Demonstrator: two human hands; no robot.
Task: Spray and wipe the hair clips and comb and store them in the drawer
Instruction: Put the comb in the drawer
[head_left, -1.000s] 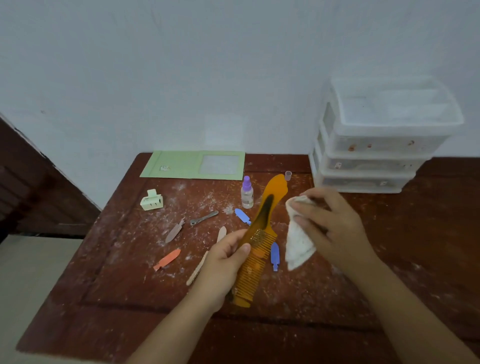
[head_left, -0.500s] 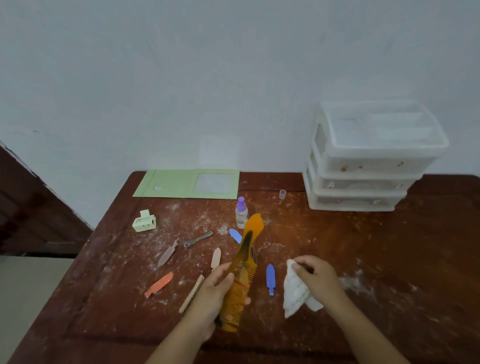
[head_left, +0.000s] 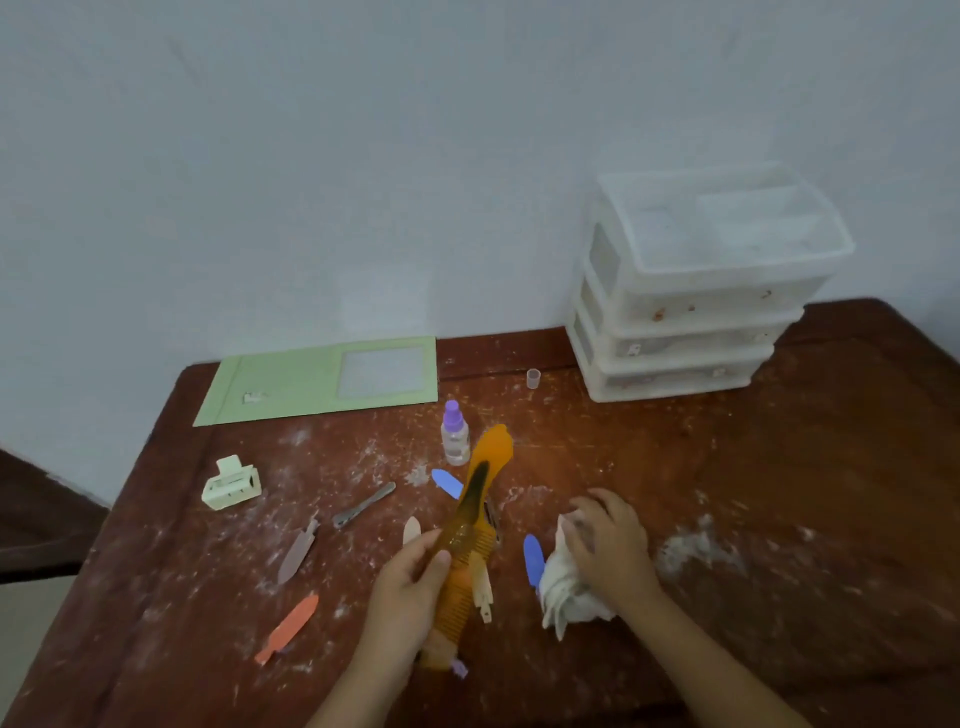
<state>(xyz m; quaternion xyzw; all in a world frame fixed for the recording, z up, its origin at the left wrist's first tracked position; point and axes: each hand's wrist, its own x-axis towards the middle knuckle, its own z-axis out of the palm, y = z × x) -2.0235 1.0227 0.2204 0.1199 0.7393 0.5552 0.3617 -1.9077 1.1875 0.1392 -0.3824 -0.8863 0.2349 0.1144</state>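
The right hand (head_left: 608, 548) covers the top of the white cloth (head_left: 569, 597), so its grip there cannot be read. The left hand (head_left: 410, 587) hides part of the orange comb (head_left: 465, 540), whose lower end is blurred — a small purple thing (head_left: 459, 669) beside it is too smeared to name. Both forearms run off the bottom edge. The drawer unit (head_left: 691, 312) holds contents too cloudy to tell, and the counter (head_left: 779, 493) is cut at the right and bottom edges.

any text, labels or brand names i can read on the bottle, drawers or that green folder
None can be read.
Spray bottle: no label text shows.
Drawer unit: small marks on the drawer fronts, too blurred to read.
Green folder: a pale panel and a small white mark, no legible words.
Orange comb: no print visible.
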